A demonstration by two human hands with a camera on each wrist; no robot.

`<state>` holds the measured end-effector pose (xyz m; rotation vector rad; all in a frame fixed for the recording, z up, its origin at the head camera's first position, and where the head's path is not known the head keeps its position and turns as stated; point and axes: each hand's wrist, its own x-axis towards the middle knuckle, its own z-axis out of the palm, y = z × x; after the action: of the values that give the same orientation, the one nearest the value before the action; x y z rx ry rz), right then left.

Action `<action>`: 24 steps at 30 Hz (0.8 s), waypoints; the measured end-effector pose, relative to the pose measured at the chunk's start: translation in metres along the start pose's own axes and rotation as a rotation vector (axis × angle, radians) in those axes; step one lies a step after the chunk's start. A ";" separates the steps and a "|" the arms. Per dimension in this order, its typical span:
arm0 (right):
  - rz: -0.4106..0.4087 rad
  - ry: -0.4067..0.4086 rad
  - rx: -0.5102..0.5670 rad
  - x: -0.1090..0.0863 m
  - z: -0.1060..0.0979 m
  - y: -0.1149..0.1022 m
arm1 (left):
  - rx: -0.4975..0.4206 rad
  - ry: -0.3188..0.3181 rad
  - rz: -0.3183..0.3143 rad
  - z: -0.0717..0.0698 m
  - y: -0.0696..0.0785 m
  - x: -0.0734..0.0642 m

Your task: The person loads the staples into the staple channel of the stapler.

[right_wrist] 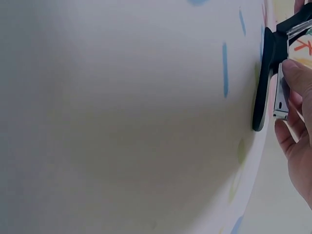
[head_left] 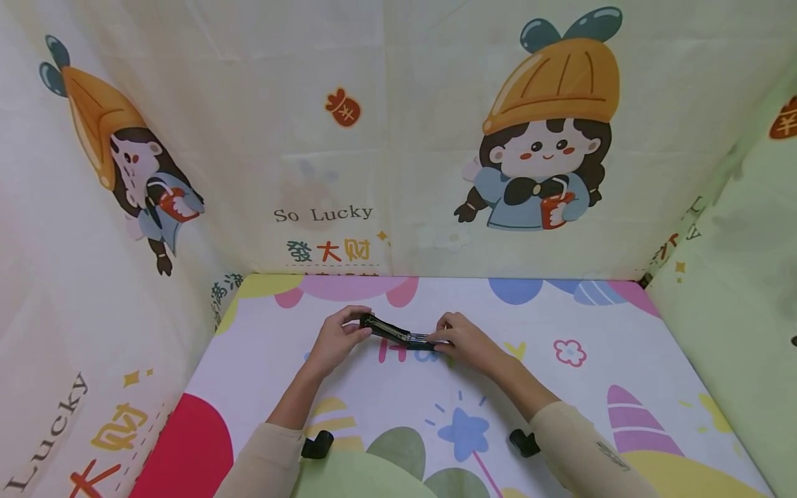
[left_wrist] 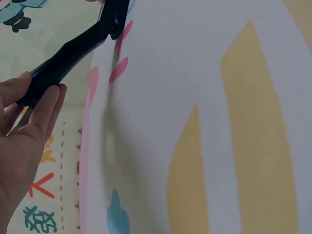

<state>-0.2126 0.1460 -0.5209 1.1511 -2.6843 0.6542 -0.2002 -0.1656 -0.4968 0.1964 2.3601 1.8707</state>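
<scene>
A black stapler (head_left: 391, 331) is spread wide open above the middle of the table. My left hand (head_left: 336, 340) grips the end of its upper arm, thumb on one side and fingers on the other; the left wrist view shows this black arm (left_wrist: 73, 56) between thumb and fingers. At the other end, my right hand (head_left: 468, 342) pinches the silver metal staple channel (right_wrist: 281, 100) between thumb and fingers. Beside that channel runs the black base (right_wrist: 262, 85), a small gap apart. Whether staples lie inside cannot be seen.
A white printed cloth (head_left: 548, 387) with coloured shapes covers the table. Cream curtains with cartoon prints (head_left: 423, 173) stand at the back and on both sides. Black camera mounts (head_left: 318, 445) sit at the wrists.
</scene>
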 end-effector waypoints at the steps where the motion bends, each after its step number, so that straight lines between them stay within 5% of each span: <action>1: -0.001 0.003 0.001 -0.002 -0.001 0.001 | 0.000 0.001 -0.001 0.000 0.000 0.000; 16: 0.017 0.026 0.016 -0.019 -0.007 0.010 | 0.006 0.007 -0.013 0.000 0.001 -0.001; 24: 0.115 0.000 0.042 -0.023 -0.013 0.008 | 0.012 -0.005 0.005 0.000 0.002 -0.001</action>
<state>-0.2032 0.1718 -0.5186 1.0122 -2.7663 0.7313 -0.1988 -0.1655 -0.4949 0.2079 2.3706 1.8568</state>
